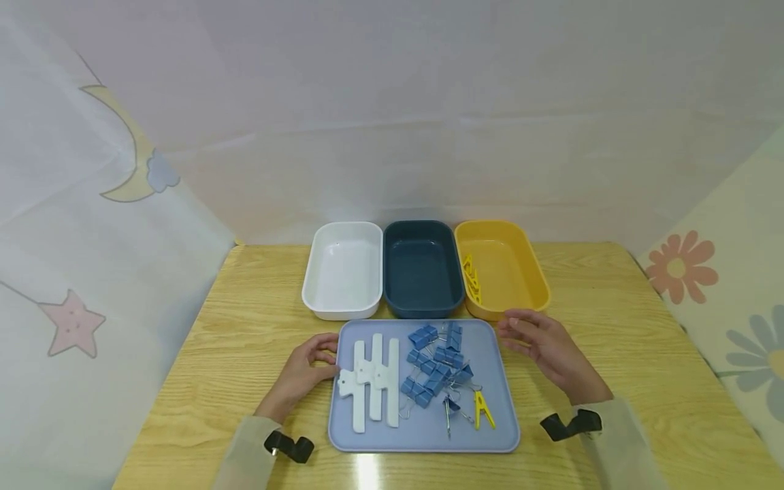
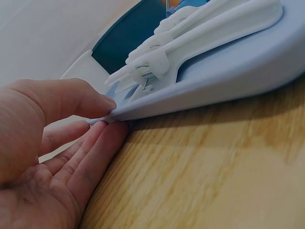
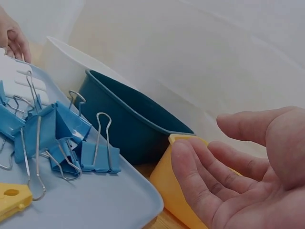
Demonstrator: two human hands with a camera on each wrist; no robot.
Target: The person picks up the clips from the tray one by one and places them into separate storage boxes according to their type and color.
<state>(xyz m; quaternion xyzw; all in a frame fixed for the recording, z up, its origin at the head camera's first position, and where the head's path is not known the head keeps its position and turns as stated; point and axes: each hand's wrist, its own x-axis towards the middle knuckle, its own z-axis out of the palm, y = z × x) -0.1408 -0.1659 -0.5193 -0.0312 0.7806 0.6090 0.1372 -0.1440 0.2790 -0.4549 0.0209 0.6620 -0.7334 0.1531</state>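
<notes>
My left hand (image 1: 301, 373) pinches the left rim of a light blue tray (image 1: 422, 439); the left wrist view shows the thumb (image 2: 86, 98) on top and the fingers below. On the tray's left side lie three white bag clips (image 1: 376, 376). Several blue binder clips (image 1: 436, 378) with silver wire handles are heaped on the right. Near the front right of the tray is one yellow clothespin (image 1: 482, 410). My right hand (image 1: 548, 347) is just past the tray's right edge by the yellow bin (image 3: 178, 200), its fingers relaxed and holding nothing.
Behind the tray stand three bins side by side: white (image 1: 312, 279), dark teal (image 1: 422, 312) and yellow. Several yellow clothespins (image 1: 471, 280) lie along the yellow bin's left wall. Everything is on a wooden table (image 1: 233, 340), with printed cloth behind and beside it.
</notes>
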